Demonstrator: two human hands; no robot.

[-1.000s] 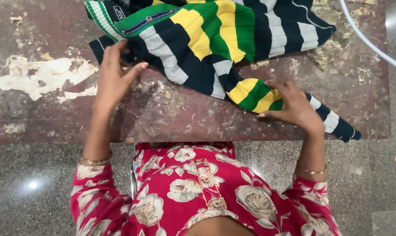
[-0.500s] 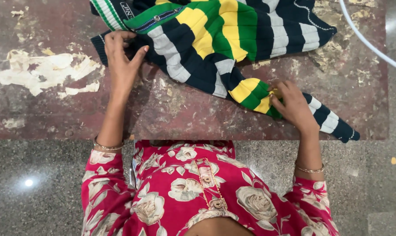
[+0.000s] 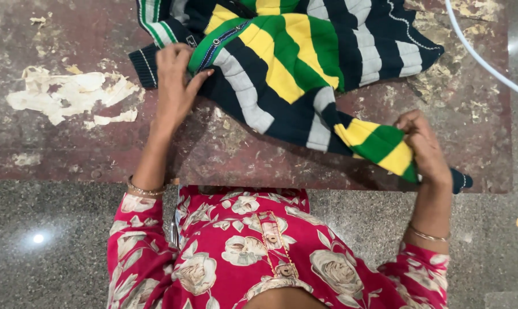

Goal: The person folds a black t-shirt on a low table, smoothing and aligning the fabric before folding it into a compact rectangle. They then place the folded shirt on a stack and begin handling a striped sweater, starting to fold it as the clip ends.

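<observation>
Left hand [image 3: 176,88] pinches the green zip edge of the striped sweater [image 3: 293,63], fingers closed on it at the far left. Right hand [image 3: 422,146] grips the sleeve [image 3: 379,143] near the counter's [image 3: 70,149] front edge. I read the sleeve's long axis running from the sweater body down-right to my right hand, the nearer one. Against a second ago: the sleeve is lifted off the counter, no longer pressed flat, and the sweater body has shifted.
</observation>
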